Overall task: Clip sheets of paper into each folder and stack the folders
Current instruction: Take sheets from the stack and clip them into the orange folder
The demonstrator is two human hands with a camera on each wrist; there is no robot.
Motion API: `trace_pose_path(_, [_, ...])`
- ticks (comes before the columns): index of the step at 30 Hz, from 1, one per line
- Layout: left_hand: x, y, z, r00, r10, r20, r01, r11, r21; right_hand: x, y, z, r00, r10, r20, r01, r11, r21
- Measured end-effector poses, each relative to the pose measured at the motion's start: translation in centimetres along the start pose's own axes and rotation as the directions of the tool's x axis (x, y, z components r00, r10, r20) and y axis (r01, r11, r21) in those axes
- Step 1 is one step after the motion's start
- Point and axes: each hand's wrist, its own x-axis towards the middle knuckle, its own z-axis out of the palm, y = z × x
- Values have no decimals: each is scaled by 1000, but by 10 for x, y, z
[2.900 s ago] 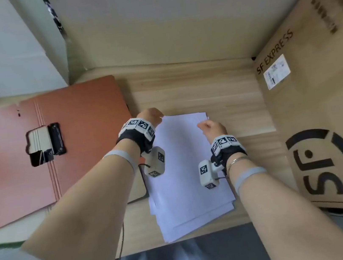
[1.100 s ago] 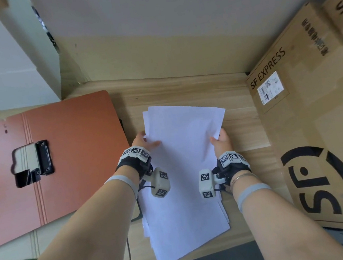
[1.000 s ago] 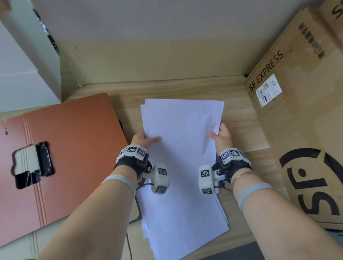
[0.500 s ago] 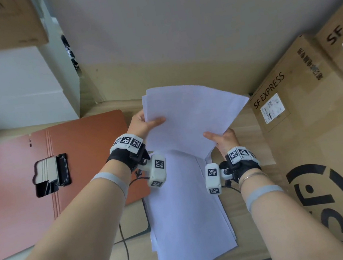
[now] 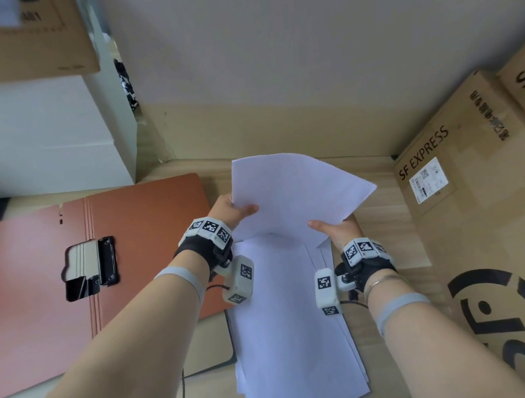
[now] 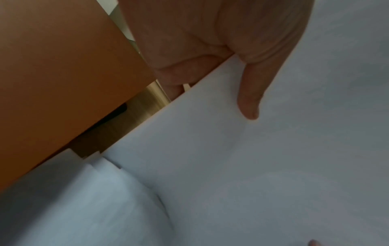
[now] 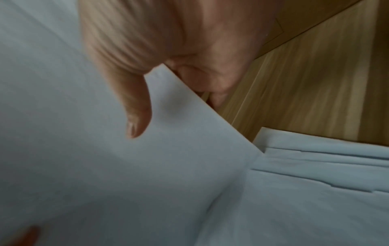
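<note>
On the right of the wooden desk (image 5: 390, 220), a big cardboard box (image 5: 504, 230) printed "SF EXPRESS" is standing against the wall, with a second box edge showing behind it. To the left, an orange-brown folder (image 5: 30, 295) is lying open and flat, its metal clip (image 5: 89, 268) sitting near the middle of the spine, empty of paper. Between folder and box, a loose stack of white paper (image 5: 293, 347) is resting on the desk, its sheets slightly fanned at the edges. Above the far end of that stack, a lifted sheaf of paper (image 5: 290, 191) is being held clear of the desk and bowing a little; how many sheets it holds is hard to tell. Both hands are gripping it at opposite edges: the left hand (image 5: 227, 211) is pinching the left edge with its thumb lying on top and fingers beneath, and the right hand (image 5: 337, 231) is pinching the lower right edge the same way. In the wrist views, each thumb is pressing flat on the paper's upper face.
</note>
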Motion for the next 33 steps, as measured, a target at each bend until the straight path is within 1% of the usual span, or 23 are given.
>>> trace_pose_path(2, [4, -7, 2, 999, -35, -17, 36, 999, 35, 2, 5, 4, 999, 30, -35, -31, 999, -35])
trace_pose_path(5, [8, -7, 3, 997, -57, -52, 59, 998, 36, 7, -1, 8, 996, 15, -91, -22, 997, -75])
trace_pose_path(7, [10, 3, 0, 996, -43, -77, 46, 998, 30, 12, -13, 10, 994, -19, -107, 10, 996, -85])
trace_pose_path(10, [9, 21, -10, 995, -1, -103, -2, 1000, -24, 18, -37, 14, 987, -101, -122, 88, 990, -106])
trace_pose_path(12, [5, 30, -22, 991, -3, -131, -5, 998, -59, 19, -51, 21, 983, -148, -110, 135, 984, -114])
trace_pose_path(14, [2, 32, -34, 989, -47, -143, 37, 997, -71, 18, -60, 34, 979, -181, -95, 165, 974, -157])
trace_pose_path(15, [-1, 30, -42, 985, -72, -155, 65, 997, -51, 19, -60, 43, 979, -186, -81, 168, 968, -185])
trace_pose_path(17, [-8, 20, -59, 974, -122, -190, 125, 992, 3, 19, -55, 64, 985, -163, -50, 148, 963, -227])
trace_pose_path(19, [-18, 4, -79, 960, -167, -223, 175, 984, 17, 15, -47, 92, 992, -128, -5, 121, 950, -287])
trace_pose_path(21, [-29, -15, -99, 944, -215, -250, 229, 973, 28, 8, -37, 119, 995, -92, 44, 101, 928, -358])
trace_pose_path(23, [-39, -36, -119, 929, -253, -271, 279, 959, 58, 1, -27, 142, 995, -45, 92, 77, 918, -390])
trace_pose_path(27, [-53, -73, -152, 878, -305, -369, 374, 918, 131, -8, -9, 170, 991, 44, 124, 16, 897, -441])
trace_pose_path(28, [-55, -81, -159, 856, -313, -411, 410, 895, 173, -9, -7, 174, 990, 52, 131, 12, 893, -450])
trace_pose_path(31, [-59, -95, -175, 770, -341, -539, 556, 772, 307, -10, 1, 181, 983, 95, 157, -11, 884, -468])
trace_pose_path(33, [-58, -103, -180, 747, -367, -555, 599, 734, 320, -10, 5, 184, 979, 131, 159, -36, 870, -492])
